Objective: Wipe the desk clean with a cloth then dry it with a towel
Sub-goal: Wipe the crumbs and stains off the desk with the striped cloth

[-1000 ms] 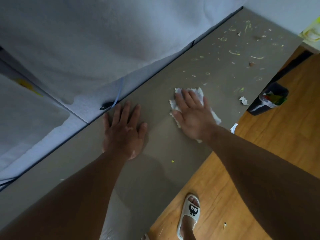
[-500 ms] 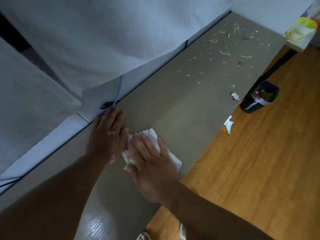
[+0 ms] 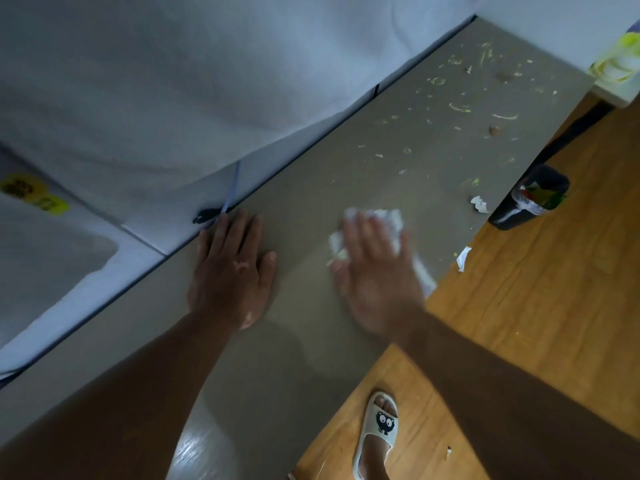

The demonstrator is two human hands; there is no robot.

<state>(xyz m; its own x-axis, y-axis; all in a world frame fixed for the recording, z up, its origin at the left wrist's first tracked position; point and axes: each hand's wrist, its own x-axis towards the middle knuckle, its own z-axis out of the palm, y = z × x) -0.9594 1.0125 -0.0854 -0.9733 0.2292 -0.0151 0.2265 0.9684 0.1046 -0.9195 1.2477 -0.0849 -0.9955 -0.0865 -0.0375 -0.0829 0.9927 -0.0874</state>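
A person's view down onto a long grey-brown desk (image 3: 311, 174) running from 7 o'clock to 1 o'clock.

Nearest, at 5 o'clock, a foot in a white slipper (image 3: 379, 431) stands on the wooden floor (image 3: 519, 306). The slipper carries a black cartoon face with big round eyes and no readable words.

At the middle of the picture, the left hand (image 3: 230, 268) lies flat on the desk, fingers straight and slightly spread, holding nothing. To its right, at 3 o'clock from it, the right hand (image 3: 375, 271) is blurred. It presses flat with straight fingers on a crumpled white cloth (image 3: 389, 220), which lies on the desk near the front edge.

Just beyond the left fingertips, a black clip (image 3: 206, 215) and a thin blue cord (image 3: 233, 187) sit at the desk's back edge, against white sheeting (image 3: 173, 81).

At 9 o'clock, a yellow sticker (image 3: 33, 195) bears dark marks too blurred to read.

Farther, at 2 o'clock, a torn white paper scrap (image 3: 479, 204) lies on the desk, beside a black bin (image 3: 530, 199) on the floor.

Farthest, at 1 o'clock, pale green crumbs (image 3: 460, 107) litter the desk's end.
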